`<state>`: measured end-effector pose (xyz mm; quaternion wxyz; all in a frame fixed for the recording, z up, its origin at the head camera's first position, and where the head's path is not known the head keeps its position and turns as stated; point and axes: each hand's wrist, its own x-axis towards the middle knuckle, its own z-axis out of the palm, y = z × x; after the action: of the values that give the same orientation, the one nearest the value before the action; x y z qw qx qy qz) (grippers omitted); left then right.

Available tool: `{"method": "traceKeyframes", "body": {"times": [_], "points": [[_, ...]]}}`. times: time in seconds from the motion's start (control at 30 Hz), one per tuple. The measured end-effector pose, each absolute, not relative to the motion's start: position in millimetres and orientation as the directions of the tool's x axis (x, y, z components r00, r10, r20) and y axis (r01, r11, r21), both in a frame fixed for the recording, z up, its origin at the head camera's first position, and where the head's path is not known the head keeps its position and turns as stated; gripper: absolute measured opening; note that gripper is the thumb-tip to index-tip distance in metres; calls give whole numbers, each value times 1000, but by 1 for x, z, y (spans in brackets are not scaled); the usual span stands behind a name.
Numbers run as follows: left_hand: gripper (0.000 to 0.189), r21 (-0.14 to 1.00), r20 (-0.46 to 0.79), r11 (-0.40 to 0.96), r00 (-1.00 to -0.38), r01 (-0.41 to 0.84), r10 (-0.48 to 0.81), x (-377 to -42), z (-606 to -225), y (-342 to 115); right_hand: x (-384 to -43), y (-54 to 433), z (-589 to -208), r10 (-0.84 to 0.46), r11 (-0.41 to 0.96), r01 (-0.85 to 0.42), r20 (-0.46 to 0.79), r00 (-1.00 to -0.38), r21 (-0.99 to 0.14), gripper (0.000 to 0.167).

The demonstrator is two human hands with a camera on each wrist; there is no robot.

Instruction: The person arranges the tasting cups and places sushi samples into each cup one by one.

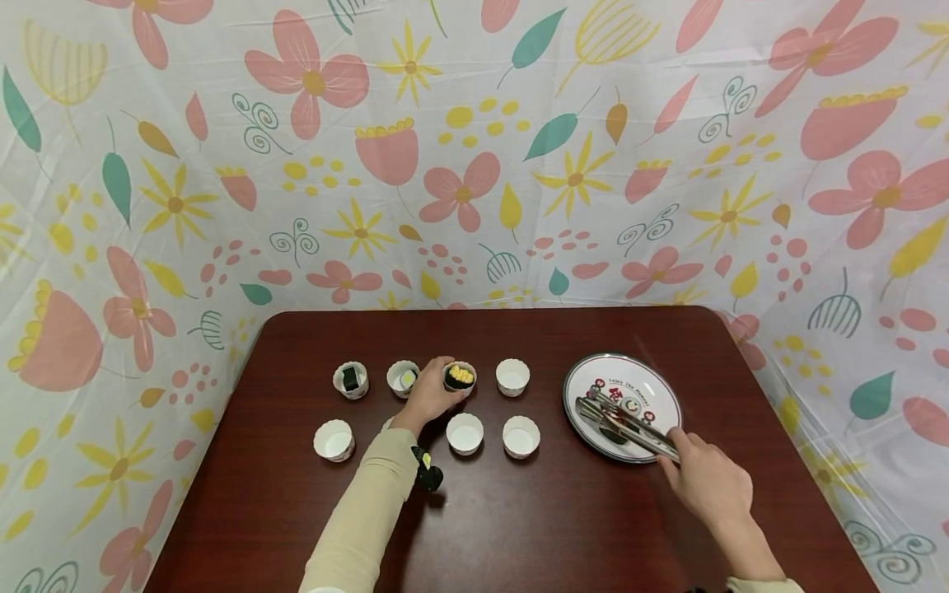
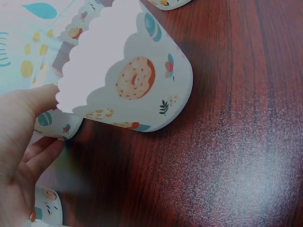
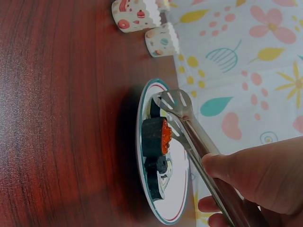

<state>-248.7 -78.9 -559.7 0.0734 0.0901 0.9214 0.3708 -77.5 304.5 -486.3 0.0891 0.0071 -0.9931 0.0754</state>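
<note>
With thumb and fingers, my left hand (image 1: 428,397) grips a small white paper cup (image 2: 59,124) in the back row. Inside that cup is a seaweed-wrapped sushi piece topped with yellow bits (image 1: 460,376). My right hand (image 1: 713,480) holds metal tongs (image 1: 643,436) over a round white plate (image 1: 662,391). Dark sushi pieces lie on the plate, among them a roll with orange roe (image 3: 155,137). In the right wrist view, the tongs' ends stand apart beside that roll; whether they touch it I cannot tell.
Left of my left hand, one cup (image 1: 360,389) holds a dark piece and another (image 1: 395,380) a pale, yellow-centred one. Other cups (image 1: 512,377), (image 1: 521,437), (image 1: 465,434), (image 1: 334,441) stand around on the dark wooden table (image 1: 519,527). A flowered cloth (image 1: 474,165) hangs behind.
</note>
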Motion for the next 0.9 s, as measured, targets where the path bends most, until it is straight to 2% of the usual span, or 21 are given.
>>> {"method": "traceKeyframes", "body": {"times": [0.47,0.9], "points": [[79,705,-79,698,-966,121,247,-247,-557,-79,-76,309,-484,9,987,-19,175,-984,-157,32],[84,681,-40,702,-947,207,318,-249,-530,-68,-72,316,-480,44,981,12,161,-986,-191,31]]}}
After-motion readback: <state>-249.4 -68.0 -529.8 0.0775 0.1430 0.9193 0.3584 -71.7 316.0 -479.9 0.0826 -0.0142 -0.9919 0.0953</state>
